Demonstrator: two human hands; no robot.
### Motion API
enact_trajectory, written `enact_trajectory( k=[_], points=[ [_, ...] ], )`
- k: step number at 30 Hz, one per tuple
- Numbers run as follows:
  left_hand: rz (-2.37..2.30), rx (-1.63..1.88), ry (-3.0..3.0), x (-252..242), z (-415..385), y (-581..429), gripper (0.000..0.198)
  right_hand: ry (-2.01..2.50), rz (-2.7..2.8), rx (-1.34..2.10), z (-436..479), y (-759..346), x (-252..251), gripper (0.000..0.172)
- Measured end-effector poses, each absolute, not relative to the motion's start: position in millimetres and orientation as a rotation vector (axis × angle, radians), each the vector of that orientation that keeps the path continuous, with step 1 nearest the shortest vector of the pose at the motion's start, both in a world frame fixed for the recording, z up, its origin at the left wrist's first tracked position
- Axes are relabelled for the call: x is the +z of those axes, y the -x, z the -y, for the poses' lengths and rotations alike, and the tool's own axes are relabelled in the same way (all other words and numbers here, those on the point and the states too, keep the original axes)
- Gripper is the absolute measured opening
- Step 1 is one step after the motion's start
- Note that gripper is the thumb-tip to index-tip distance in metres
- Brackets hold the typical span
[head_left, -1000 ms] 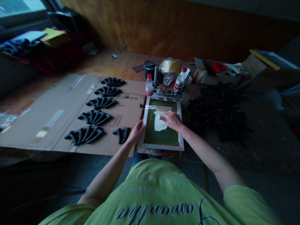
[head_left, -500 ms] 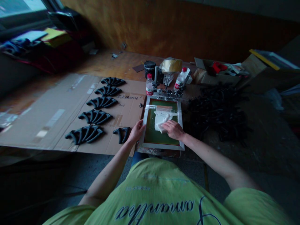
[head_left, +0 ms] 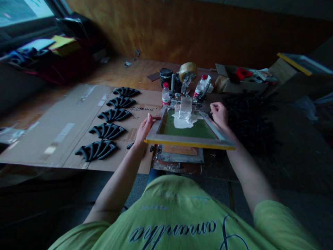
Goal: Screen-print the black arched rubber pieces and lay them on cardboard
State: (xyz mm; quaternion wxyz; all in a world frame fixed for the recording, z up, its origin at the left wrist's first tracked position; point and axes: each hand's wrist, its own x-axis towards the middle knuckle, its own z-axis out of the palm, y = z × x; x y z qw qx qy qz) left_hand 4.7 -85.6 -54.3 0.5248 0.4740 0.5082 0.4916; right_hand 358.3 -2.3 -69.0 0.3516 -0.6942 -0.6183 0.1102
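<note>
A screen-printing frame point(head_left: 191, 142) with a green mesh is tilted, its near edge raised above the base plate point(head_left: 182, 156). My left hand point(head_left: 145, 129) is at its left side, fingers against the rim and thumb up, gripping it. Just off the frame's right side is my right hand point(head_left: 220, 114), its fingers curled with nothing visible in them. A squeegee point(head_left: 185, 106) leans at the far end of the mesh in a patch of white ink point(head_left: 183, 122). Black curved parts point(head_left: 97, 149) lie in several fanned groups on the cardboard point(head_left: 62, 139) to the left.
Behind the frame stand two red-capped bottles point(head_left: 165, 93), a black tub point(head_left: 165, 77) and a tape roll point(head_left: 187, 71). A dark heap of black parts point(head_left: 249, 128) lies to the right. An open carton point(head_left: 229, 81) stands behind it.
The frame's near edge has risen, exposing the base plate. My right hand has let go of the squeegee and moved right. The squeegee now rests farther back. My left hand rose with the frame.
</note>
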Motion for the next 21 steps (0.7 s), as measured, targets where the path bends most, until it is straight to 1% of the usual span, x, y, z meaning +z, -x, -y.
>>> enact_trajectory(
  k=[3, 5, 7, 9, 10, 12, 13, 14, 16, 19, 21],
  points=[
    [-1.078, 1.357, -1.175, -20.8, 55.0, -19.3, 0.063, 1.926, 1.621, 0.374, 31.6, -362.6, -106.0, 0.041],
    [-1.032, 1.387, -1.186, -5.3, 37.7, -28.2, 0.063, 1.863, 1.866, 0.384, 56.7, -341.3, -135.0, 0.039],
    [-1.038, 1.415, -1.148, -2.1, 31.2, -35.1, 0.061, 1.779, 2.097, 0.278, 77.8, -313.1, -156.3, 0.035],
    [-1.078, 1.409, -1.047, -15.0, 41.5, -41.3, 0.060, 1.798, 2.184, 0.181, 91.7, -288.0, -164.6, 0.025],
    [-1.102, 1.335, -0.985, -27.1, 53.3, -44.9, 0.061, 1.851, 2.181, 0.177, 96.8, -277.5, -164.2, 0.020],
    [-1.128, 1.026, -0.862, -57.7, 86.7, -54.0, 0.066, 1.986, 2.104, 0.224, 106.7, -258.1, -157.7, 0.018],
    [-1.124, 0.802, -0.807, -73.6, 105.5, -59.3, 0.068, 2.018, 2.066, 0.250, 112.6, -248.2, -153.4, 0.020],
    [-1.106, 0.656, -0.754, -88.4, 123.5, -64.6, 0.069, 2.002, 2.057, 0.268, 119.2, -238.1, -149.2, 0.022],
    [-1.070, 0.637, -0.666, -110.8, 151.3, -71.7, 0.063, 1.802, 2.166, 0.303, 132.4, -220.6, -142.7, 0.021],
    [-1.128, 0.790, -0.588, -127.2, 162.6, -58.4, 0.051, 1.395, 2.378, 0.378, 139.3, -224.3, -137.5, 0.018],
    [-1.286, 0.845, -0.606, -134.9, 155.6, -26.4, 0.044, 1.426, 2.369, 0.339, 130.6, -258.9, -136.5, 0.021]
  ],
)
